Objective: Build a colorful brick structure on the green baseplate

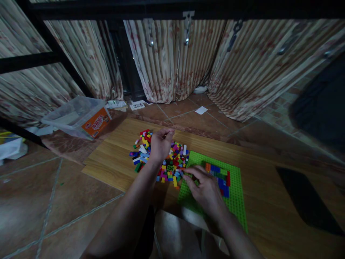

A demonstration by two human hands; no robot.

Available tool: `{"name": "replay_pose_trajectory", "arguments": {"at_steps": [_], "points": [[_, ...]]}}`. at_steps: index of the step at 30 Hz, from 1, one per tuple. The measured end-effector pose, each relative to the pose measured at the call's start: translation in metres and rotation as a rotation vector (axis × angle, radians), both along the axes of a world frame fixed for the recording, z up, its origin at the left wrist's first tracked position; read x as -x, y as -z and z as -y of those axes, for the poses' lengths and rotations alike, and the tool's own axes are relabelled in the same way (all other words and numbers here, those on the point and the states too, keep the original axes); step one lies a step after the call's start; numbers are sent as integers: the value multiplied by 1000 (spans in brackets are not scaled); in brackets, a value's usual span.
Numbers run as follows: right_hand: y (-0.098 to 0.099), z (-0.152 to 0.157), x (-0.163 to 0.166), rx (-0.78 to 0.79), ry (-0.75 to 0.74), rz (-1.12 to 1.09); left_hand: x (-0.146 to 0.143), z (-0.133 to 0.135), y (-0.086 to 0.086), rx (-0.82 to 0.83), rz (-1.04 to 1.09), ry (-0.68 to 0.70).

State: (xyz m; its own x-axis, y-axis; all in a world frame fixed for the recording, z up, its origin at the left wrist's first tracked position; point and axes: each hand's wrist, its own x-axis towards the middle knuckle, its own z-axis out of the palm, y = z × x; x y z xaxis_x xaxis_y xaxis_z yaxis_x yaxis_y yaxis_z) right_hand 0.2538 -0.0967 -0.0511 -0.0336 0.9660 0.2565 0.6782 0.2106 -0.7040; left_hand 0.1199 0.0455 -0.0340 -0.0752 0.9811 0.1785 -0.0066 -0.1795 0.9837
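Loose toy building bricks (175, 158) in many colours lie in a spread-out heap on a wooden board. Above the heap, my left hand (161, 144) has its fingers and thumb drawn together; what they hold, if anything, I cannot make out. My right hand (206, 189) reaches over a green studded baseplate (237, 201), its thumb and index finger apart at the heap's right edge. No brick shows clearly between them. Blue, red, orange and green bricks (223, 183) sit joined on the baseplate, partly hidden behind my right hand.
The wooden board (107, 154) rests low over a tiled floor. A clear plastic box (78, 117) with an orange label stands beyond its left end. A dark flat object (307, 201) lies on the right. Striped curtains (172, 61) hang behind, with papers (201, 110) on the floor.
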Motion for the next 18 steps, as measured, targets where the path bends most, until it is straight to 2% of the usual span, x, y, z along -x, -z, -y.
{"name": "replay_pose_trajectory", "arguments": {"at_steps": [9,14,18], "points": [[15,-19,29,-31,-8,98,5,-3,6,-17,-27,42],[18,-26,37,-31,2,163,8,-4,6,0,-66,42],[17,-28,40,-18,20,133,9,-4,2,36,-65,54]]}}
